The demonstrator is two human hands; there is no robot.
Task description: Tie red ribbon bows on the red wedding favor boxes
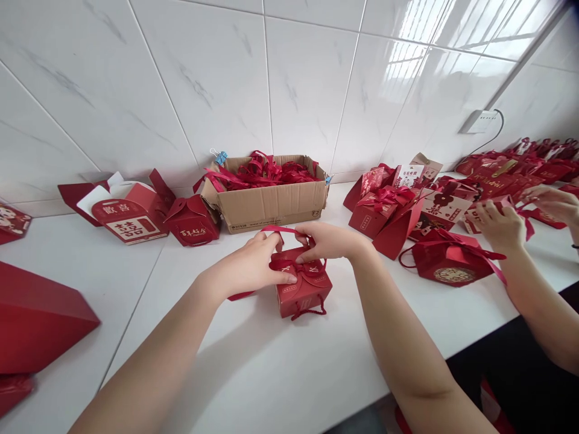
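Observation:
A small red gift box (304, 294) with gold print and a cord handle (312, 310) stands on the white table in front of me. Across its top runs a red ribbon (283, 229), which arches up between my two hands. My left hand (246, 265) pinches the ribbon at the box's left, its thumb lying on the lid. From the right, my right hand (332, 241) grips the ribbon with thumb and fingers, close over the lid. The ribbon's crossing point is partly covered by my fingers.
Behind the box, a cardboard box (271, 208) holds many red ribbons. Red gift boxes (192, 220) stand at the left; more (446, 265) crowd the right. A co-worker's hands (500, 226) handle a box there. A tiled wall (217, 90) closes off the back.

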